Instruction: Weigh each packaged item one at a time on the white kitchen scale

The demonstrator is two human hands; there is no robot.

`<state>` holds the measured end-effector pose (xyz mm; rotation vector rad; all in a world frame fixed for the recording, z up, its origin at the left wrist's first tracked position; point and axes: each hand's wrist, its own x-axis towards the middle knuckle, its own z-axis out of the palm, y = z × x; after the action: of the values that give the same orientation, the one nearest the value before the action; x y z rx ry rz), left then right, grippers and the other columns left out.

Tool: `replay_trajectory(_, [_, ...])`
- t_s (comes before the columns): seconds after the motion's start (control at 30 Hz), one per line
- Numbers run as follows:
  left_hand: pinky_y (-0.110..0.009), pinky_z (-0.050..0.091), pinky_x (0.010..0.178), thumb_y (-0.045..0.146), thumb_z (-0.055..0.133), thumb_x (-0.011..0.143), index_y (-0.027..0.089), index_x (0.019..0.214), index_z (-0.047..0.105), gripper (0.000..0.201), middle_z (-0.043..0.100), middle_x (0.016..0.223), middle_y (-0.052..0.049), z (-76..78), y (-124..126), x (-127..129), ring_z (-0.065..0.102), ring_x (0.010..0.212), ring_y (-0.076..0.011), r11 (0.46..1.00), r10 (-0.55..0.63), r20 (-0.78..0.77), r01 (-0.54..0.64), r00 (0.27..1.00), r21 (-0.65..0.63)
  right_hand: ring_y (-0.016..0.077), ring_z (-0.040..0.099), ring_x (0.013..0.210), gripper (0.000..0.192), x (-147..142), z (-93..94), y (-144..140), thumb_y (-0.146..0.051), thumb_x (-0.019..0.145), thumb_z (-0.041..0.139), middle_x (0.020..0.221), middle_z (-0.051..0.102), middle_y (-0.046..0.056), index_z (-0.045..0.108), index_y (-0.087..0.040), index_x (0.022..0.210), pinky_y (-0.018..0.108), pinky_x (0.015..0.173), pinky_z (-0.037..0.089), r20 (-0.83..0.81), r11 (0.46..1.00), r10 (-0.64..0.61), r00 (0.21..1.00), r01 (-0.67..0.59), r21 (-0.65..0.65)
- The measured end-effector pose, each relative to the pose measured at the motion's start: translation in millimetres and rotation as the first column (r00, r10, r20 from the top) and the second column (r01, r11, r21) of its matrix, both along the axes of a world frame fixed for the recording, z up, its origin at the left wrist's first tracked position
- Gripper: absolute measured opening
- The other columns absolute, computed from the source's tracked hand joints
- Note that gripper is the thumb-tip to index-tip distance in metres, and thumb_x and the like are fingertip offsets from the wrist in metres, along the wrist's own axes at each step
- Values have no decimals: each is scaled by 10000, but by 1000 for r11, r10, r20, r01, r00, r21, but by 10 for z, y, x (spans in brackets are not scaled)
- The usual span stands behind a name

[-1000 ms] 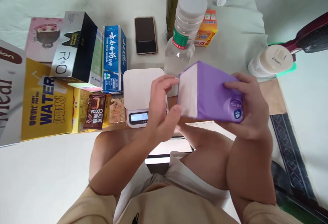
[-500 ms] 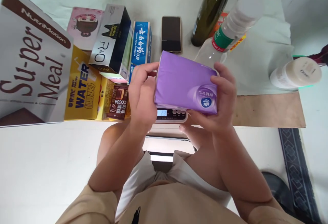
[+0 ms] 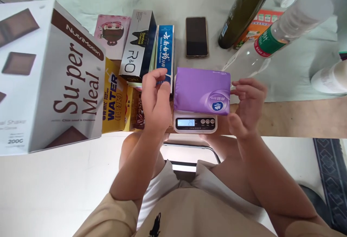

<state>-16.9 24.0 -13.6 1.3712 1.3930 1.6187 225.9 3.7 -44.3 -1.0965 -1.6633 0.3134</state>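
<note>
A purple tissue pack (image 3: 199, 90) lies on a white digital scale (image 3: 195, 129) at the table's front edge, its printed logo near the lower right corner. The scale's lit display seems to read 29. Just left of the pack is my left hand (image 3: 156, 103), fingers curved and apart from it, in front of a blue toothpaste box (image 3: 164, 45). On the other side my right hand (image 3: 248, 105) is open, with thumb and fingers spread beside the pack's right end. Neither hand holds anything.
Leftward stand a large Su-per Meal box (image 3: 78, 81), a yellow WATER box (image 3: 112, 103), a black-and-silver R&O box (image 3: 138, 45) and a pink box (image 3: 112, 31). Behind the pack lies a phone (image 3: 196, 36). A dark green bottle (image 3: 241, 13) and a clear plastic bottle (image 3: 271, 42) are at right.
The tissue pack has gone from between both hands down onto the scale. Both hands have let go and moved apart from it. The view has shifted left.
</note>
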Motion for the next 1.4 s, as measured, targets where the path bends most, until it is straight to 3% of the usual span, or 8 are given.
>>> replay_trajectory(0.1, [-429,543,1050,660,628,1042,253,1208,740,453,710,1209,-57,-37,38,-65,664,1171,-229,994,-53,-9,54,999,92,303,633,1165,557,57,-76,-10,-743,883,530,1249,556,70,594,-376,1297,503,802,618,-4,997,-75,997,75,-19])
replay_trajectory(0.23, [-415,565,931,610,623,1067,226,1178,744,418,717,1134,-58,-36,65,-61,687,1083,-207,983,-108,-7,108,994,147,279,644,1080,509,37,-77,-8,-753,888,525,1187,575,68,612,-402,1246,473,747,604,-20,994,-101,995,101,-43])
replay_trajectory(0.53, [-399,563,844,707,616,1024,275,1073,722,448,702,1051,-47,58,17,-4,670,969,-207,993,-114,22,113,993,40,286,640,1049,454,-18,-45,-17,-732,925,500,1126,597,69,588,-416,1240,462,719,587,-24,998,-63,998,62,-29])
replay_trajectory(0.77, [-316,537,823,480,677,1038,267,985,718,224,696,1030,-31,108,41,4,658,949,-186,992,-107,28,108,994,-57,271,639,984,449,-49,-97,17,-688,950,533,1104,610,81,622,-355,1237,440,683,573,-70,1000,-17,997,18,12])
replay_trajectory(0.9, [-311,541,795,374,654,1036,262,964,706,143,706,1010,-34,102,59,15,662,922,-191,992,-112,19,112,994,-51,266,636,954,423,-46,-124,43,-656,970,561,1084,638,80,662,-355,1251,434,677,548,-119,999,11,993,-5,46])
replay_trajectory(1.03, [-315,566,830,344,702,985,260,976,701,85,715,1020,-34,69,73,23,676,961,-200,987,-153,-13,152,988,-56,234,661,873,412,-39,-138,7,-632,1005,555,1053,673,56,665,-373,1306,431,713,587,-110,999,29,993,-33,-35])
replay_trajectory(1.23, [-323,561,798,517,755,993,241,1028,720,281,705,1013,-31,31,85,-42,672,917,-179,990,-138,7,138,990,29,228,722,993,394,-81,-124,-4,-558,1054,536,1171,733,50,681,-359,1362,424,814,632,-121,999,29,992,-34,-39])
replay_trajectory(1.4, [-336,563,743,595,743,990,272,1007,748,324,708,984,-35,74,59,-72,653,864,-174,987,-116,43,111,992,117,201,682,893,371,-70,-146,17,-541,1078,465,1041,690,31,701,-330,1272,387,708,566,-179,1000,-12,984,15,16])
